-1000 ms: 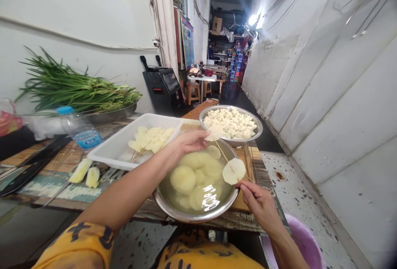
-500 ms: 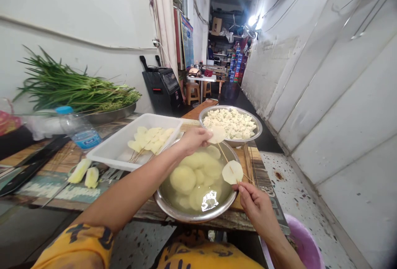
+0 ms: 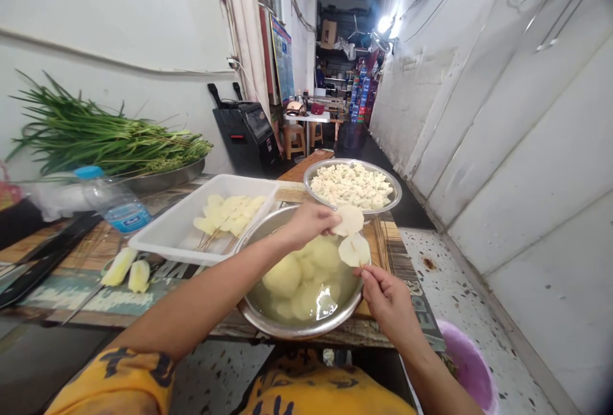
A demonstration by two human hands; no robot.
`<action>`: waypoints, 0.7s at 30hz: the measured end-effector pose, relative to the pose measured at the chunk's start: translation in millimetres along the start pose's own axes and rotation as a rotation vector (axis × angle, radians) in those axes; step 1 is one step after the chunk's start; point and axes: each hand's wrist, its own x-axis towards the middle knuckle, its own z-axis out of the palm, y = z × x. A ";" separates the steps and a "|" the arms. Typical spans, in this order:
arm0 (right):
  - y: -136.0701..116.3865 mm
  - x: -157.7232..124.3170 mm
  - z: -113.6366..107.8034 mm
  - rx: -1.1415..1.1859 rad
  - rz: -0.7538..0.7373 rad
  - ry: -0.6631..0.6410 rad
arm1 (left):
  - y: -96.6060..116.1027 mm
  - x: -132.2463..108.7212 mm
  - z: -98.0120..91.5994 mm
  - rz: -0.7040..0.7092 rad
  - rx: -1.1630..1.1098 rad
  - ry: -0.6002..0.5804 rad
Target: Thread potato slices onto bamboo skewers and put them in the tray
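My left hand [image 3: 313, 220] pinches a thin round potato slice [image 3: 349, 220] over the far right rim of a metal bowl [image 3: 256, 320]. In my right hand [image 3: 384, 297] is a thin wooden skewer [image 3: 361, 266], gripped near its lower end. A second potato slice [image 3: 353, 250] is threaded on that skewer, just below the left hand's slice; the two appear to touch or overlap. Pale yellow potato slices [image 3: 282, 274] lie in water in the bowl beneath my hands. Bare skewers [image 3: 382, 246] lie on the table right of the bowl.
A white plastic tray [image 3: 158, 236] holds skewered slices. Behind the bowl stands a metal basin [image 3: 396, 196] of cauliflower pieces [image 3: 352, 185]. At left are a water bottle [image 3: 122, 211], green leafy stalks [image 3: 105, 140], a black-handled knife [image 3: 43, 268] and two pale vegetable pieces [image 3: 119, 266]. A purple tub [image 3: 472, 364] sits below right.
Both hands have come closer together. The skewered slice has risen to meet the left hand's slice, which has shifted slightly right and down.
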 end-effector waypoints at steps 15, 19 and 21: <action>5.2 0.7 -11.7 -0.255 -0.142 0.105 | -21.8 3.6 -2.3 -0.033 0.343 -0.189; 6.5 3.6 -10.9 -0.325 -0.178 0.122 | -9.4 0.1 4.7 -0.121 -0.080 -0.388; 7.4 5.3 -10.6 -0.392 -0.230 0.125 | -3.5 0.4 5.6 -0.145 -0.223 -0.356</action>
